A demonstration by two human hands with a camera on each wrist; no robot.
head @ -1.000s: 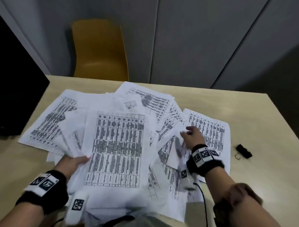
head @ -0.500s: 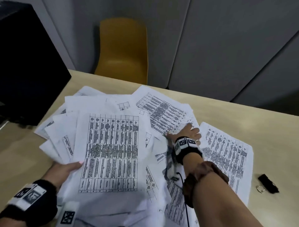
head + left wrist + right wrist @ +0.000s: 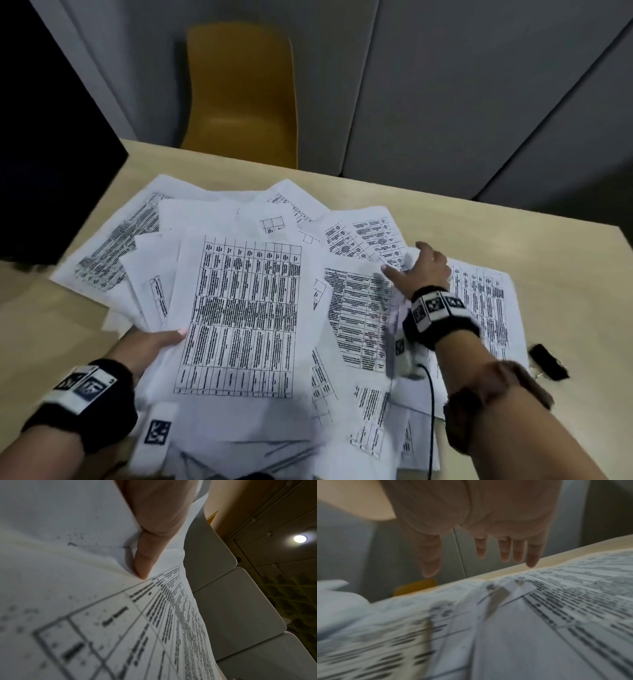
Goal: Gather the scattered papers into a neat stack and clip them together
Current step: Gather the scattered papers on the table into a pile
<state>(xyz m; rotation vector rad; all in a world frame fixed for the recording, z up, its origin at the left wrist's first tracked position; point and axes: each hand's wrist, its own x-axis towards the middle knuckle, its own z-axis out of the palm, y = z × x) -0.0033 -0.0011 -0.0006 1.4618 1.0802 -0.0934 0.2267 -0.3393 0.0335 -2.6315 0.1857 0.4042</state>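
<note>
Several printed sheets (image 3: 239,308) lie fanned and overlapping on the beige table (image 3: 513,233). My left hand (image 3: 161,339) grips the left edge of the raised bundle at the near left, thumb on top and fingers hidden beneath. In the left wrist view, the thumb (image 3: 144,563) presses into the papers (image 3: 85,615). My right hand (image 3: 418,267) hovers over the right-hand sheets. In the right wrist view its fingers (image 3: 505,553) are straight and spread just above the papers (image 3: 539,615), holding nothing. A black binder clip (image 3: 548,366) lies on the table to the right of the papers.
A yellow chair (image 3: 243,96) stands behind the table's far edge against grey wall panels. A large black object (image 3: 51,137) looms at the table's left. A black cable (image 3: 432,411) runs from my right wrist across the near sheets.
My right hand has moved outward over the right-hand sheets, and those sheets have bunched toward the pile. The left hand keeps its hold on the bundle. The head view has swung.
</note>
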